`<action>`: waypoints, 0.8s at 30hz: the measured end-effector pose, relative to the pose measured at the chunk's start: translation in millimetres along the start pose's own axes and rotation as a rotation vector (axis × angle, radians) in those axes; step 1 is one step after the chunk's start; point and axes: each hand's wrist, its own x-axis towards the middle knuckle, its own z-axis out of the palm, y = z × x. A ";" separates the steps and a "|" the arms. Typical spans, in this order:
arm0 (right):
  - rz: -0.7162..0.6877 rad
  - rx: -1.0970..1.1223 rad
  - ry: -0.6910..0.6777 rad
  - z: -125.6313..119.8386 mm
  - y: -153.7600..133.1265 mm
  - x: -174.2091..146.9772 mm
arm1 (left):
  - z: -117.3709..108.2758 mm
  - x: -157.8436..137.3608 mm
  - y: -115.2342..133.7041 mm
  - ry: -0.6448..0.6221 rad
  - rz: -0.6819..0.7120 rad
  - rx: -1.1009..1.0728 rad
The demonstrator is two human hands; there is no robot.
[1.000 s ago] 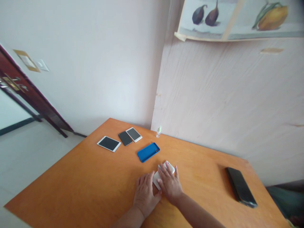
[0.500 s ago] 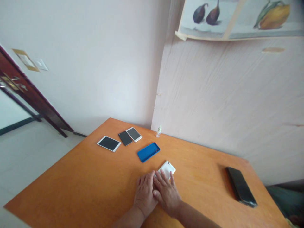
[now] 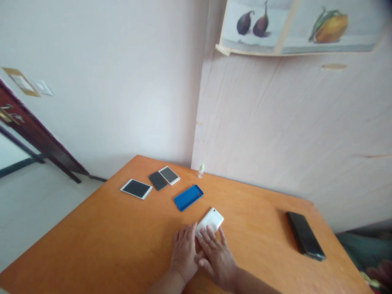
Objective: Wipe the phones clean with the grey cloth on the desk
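A white smartphone (image 3: pixel 211 221) lies on the orange wooden table, its back with a small camera facing up. My right hand (image 3: pixel 217 254) rests on its near end, fingers stretched out and spread over the back. Beside the phone's near left edge is my left hand (image 3: pixel 184 249), its fingers fairly straight and close together, with the thumb side towards my right hand. The two thumbs are close together, partly hiding each other. Just beyond the phone lies a blue phone case (image 3: pixel 188 197), its hollow side up.
Farther left are a white tablet (image 3: pixel 136 189), a dark phone (image 3: pixel 158 180) and a white phone with a dark screen (image 3: pixel 169 175). A small clear bottle (image 3: pixel 201 170) stands near the wall. On the right lies a black, case-like object (image 3: pixel 305 235). Fruit pictures (image 3: pixel 294 28) hang above.
My right hand has slid back towards me, baring more of the white phone's back. The left hand stays beside the phone. The whole view has shifted slightly.
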 end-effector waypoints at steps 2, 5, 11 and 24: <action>0.049 -0.015 0.013 -0.4 10.1 -1.2 | 0.1 0.7 0.7 0.009 -0.004 0.011; 0.317 -0.069 0.064 -5.5 35.5 5.6 | 0.0 2.3 3.5 0.032 -0.003 0.027; 0.122 -0.068 0.063 5.3 12.7 -15.3 | 0.9 0.7 3.3 0.000 -0.018 0.007; 0.153 -0.022 0.088 4.1 2.4 -5.0 | 1.8 -0.1 1.2 -0.001 -0.022 -0.008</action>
